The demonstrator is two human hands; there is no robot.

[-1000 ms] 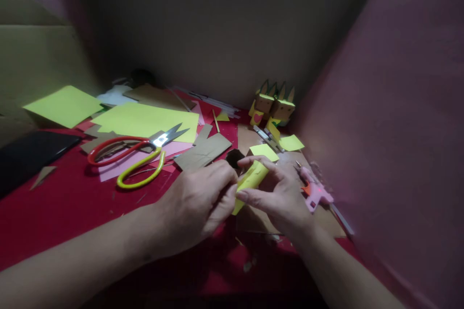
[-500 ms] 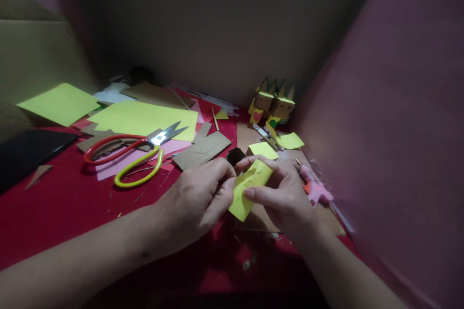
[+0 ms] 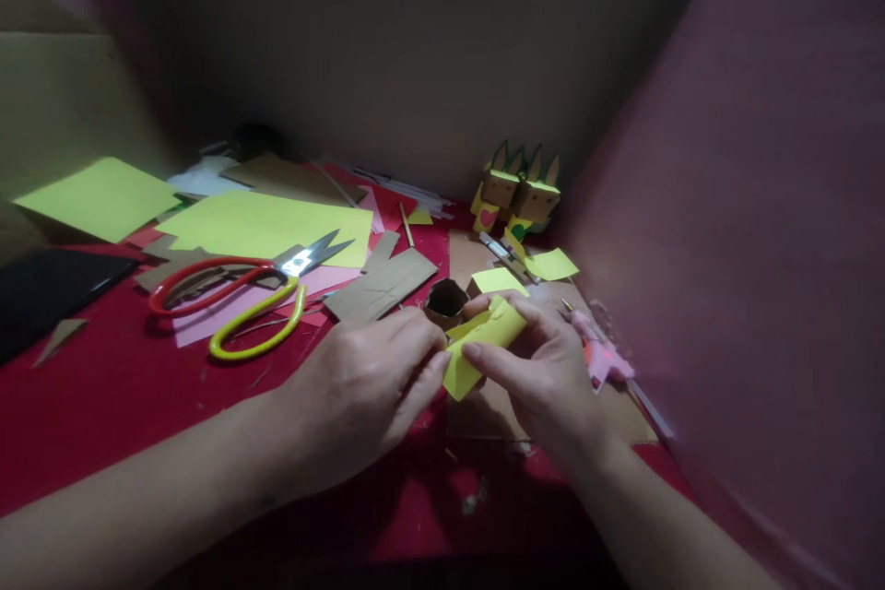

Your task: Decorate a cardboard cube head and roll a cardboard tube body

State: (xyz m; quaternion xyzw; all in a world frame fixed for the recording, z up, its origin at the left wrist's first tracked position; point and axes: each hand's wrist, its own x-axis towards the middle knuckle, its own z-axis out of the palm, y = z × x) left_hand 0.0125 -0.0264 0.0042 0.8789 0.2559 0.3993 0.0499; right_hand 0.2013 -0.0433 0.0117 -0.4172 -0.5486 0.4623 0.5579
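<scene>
A folded piece of yellow paper (image 3: 492,338) is held between both hands above a cardboard sheet (image 3: 484,419). My right hand (image 3: 549,369) grips it, with the thumb on the near face and the fingers behind. My left hand (image 3: 391,378) is closed in a pinch at the paper's left edge; its fingertips are partly hidden. Just beyond my left hand stands an open brown cardboard tube (image 3: 446,300). A yellow-topped piece (image 3: 499,281) lies behind the held paper. To the right rests a pink glue gun (image 3: 600,352).
Scissors (image 3: 297,267) with red and yellow handles lie on paper scraps at left. Yellow sheets (image 3: 277,221), cardboard scraps (image 3: 387,286) and a black flat object (image 3: 55,295) are around them. Two small cardboard figures (image 3: 518,194) stand at the back. A pink wall (image 3: 753,249) bounds the right side.
The yellow paper has tilted in my hands and its lower corner has risen a little. More of the cardboard tube shows behind my left hand. The whole view has shifted slightly.
</scene>
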